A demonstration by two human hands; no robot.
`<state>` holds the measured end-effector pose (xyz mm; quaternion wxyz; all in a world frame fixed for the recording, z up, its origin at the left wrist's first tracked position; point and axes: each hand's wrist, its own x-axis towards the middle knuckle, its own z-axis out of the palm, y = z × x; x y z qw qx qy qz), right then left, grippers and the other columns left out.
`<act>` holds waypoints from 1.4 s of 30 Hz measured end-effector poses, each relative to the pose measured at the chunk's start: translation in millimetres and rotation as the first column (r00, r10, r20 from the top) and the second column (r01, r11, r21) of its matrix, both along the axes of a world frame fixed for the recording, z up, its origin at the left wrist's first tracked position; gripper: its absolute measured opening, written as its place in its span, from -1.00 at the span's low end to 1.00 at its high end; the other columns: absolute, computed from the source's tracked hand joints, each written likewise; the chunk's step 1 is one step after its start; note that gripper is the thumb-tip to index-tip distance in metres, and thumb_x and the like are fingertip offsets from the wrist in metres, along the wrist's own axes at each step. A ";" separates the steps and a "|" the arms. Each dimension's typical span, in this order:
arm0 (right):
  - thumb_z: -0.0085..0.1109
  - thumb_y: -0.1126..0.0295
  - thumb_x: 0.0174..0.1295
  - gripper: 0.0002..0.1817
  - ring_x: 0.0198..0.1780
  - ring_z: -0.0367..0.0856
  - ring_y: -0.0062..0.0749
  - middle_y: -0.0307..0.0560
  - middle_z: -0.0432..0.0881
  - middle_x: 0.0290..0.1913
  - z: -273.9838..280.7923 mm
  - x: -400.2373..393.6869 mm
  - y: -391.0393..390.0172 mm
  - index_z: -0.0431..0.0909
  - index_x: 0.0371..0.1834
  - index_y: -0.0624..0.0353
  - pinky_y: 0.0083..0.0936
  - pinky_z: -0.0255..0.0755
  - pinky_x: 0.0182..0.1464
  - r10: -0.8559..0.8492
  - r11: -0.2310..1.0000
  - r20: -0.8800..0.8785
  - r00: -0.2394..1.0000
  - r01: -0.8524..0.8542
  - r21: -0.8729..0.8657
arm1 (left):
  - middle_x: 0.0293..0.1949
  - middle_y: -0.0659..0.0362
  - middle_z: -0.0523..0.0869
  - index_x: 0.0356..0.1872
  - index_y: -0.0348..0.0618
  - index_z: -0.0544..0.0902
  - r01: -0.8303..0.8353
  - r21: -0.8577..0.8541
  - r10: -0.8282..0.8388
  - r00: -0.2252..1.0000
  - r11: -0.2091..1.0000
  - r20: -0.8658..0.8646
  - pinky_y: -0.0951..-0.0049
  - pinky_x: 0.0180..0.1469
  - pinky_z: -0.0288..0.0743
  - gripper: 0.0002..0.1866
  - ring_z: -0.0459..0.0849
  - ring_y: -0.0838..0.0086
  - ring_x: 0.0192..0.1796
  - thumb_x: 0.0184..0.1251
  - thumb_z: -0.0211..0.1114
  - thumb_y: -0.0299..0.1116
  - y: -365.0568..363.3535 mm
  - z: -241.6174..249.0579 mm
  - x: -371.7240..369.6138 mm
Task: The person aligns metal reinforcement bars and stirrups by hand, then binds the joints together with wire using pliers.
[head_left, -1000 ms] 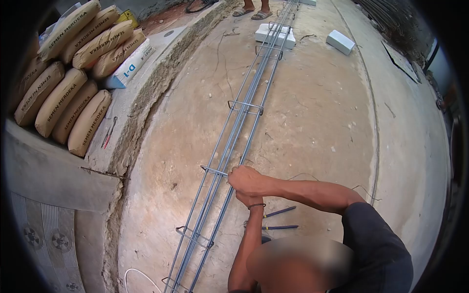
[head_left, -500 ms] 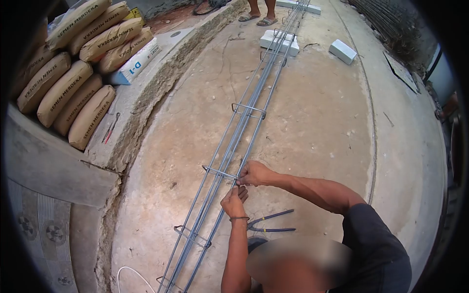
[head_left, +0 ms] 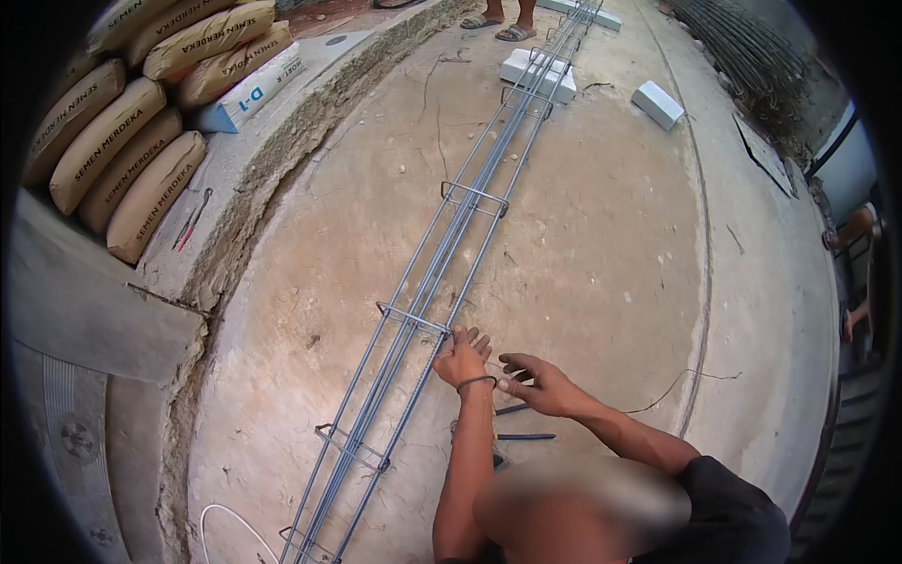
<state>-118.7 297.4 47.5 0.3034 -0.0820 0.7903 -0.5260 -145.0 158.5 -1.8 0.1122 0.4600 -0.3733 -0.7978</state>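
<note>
My left hand [head_left: 460, 363], a dark band round its wrist, is at the right-hand bar of a long steel rebar cage [head_left: 413, 320], close to the corner of one square stirrup [head_left: 413, 318]. Its fingers are spread. Just right of that wrist is my right hand [head_left: 540, 383], thumb and fingers apart. A thin dark wire [head_left: 669, 395] stretches over the ground beyond my right forearm, and a fine strand shows between the two hands. Below them lie blue-handled pincers [head_left: 526, 436], largely hidden by my left forearm and a blurred head.
Cement bags [head_left: 108, 141] are stacked at the left by a broken concrete edge, with red-handled pliers [head_left: 194, 222] close by. White blocks [head_left: 538, 75] support the cage's far end; another block [head_left: 658, 104] lies aside. Sandalled feet [head_left: 498, 26] stand beyond. Rebar bundles [head_left: 728, 56] lie far right.
Both hands were together at the stirrup corner; the right hand has come away, right and down, with fingers parted. The left fingers have spread. The thin wire at right now shows. The view has shifted slightly.
</note>
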 end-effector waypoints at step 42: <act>-0.02 0.58 -0.06 -0.45 -0.04 0.60 0.17 0.31 0.62 -0.12 35.6 -110.0 0.8 0.55 0.12 0.29 -0.10 0.48 0.01 0.791 0.471 -0.033 0.611 -0.573 0.671 | -0.55 0.25 0.47 -0.03 -0.32 0.68 -0.126 0.094 0.142 0.972 0.987 -0.185 0.56 -0.71 0.20 -0.77 0.31 0.65 -0.72 0.40 0.24 -0.41 19.5 -2.1 27.1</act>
